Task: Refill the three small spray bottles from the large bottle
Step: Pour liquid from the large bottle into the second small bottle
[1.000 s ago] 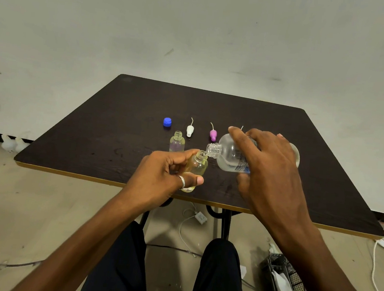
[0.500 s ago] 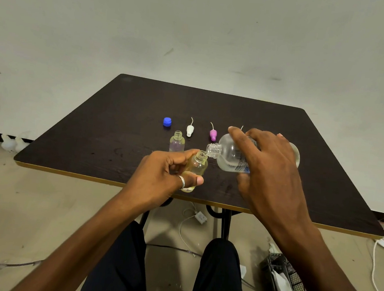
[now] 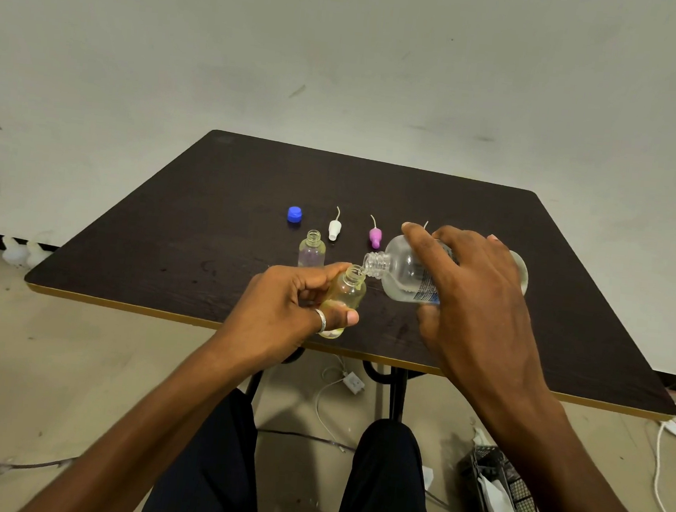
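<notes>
**Step in hand.** I am pouring into one of the small bottles. My left hand is gripping the yellow-tinted small bottle, fingers and thumb curled round its body. It is tilting the bottle slightly to the right, above the near part of the table.

My right hand is wrapping over the large bottle, fingers curled across its top and thumb beneath. It is holding the bottle almost on its side. The large bottle's open neck is sitting at the rim of the small bottle's mouth. I cannot tell whether the two are touching, or whether liquid is passing. A shallow pool of clear liquid is lying along the large bottle's lower wall.

**Other items.**
- A second small bottle is standing upright and uncapped just beyond my left hand. I cannot read its fill level.
- The third small bottle is not showing.
- Behind the bottles, a blue cap, a white spray head and a pink spray head are lying in a row.

**Judgement.** I am working on the first or second of three refills. Both mouths are narrow, so the next move is calling for a small, steady tilt. I should then right the large bottle before the small one overflows. After that I should stand the small bottle on the table and take up another.
</notes>
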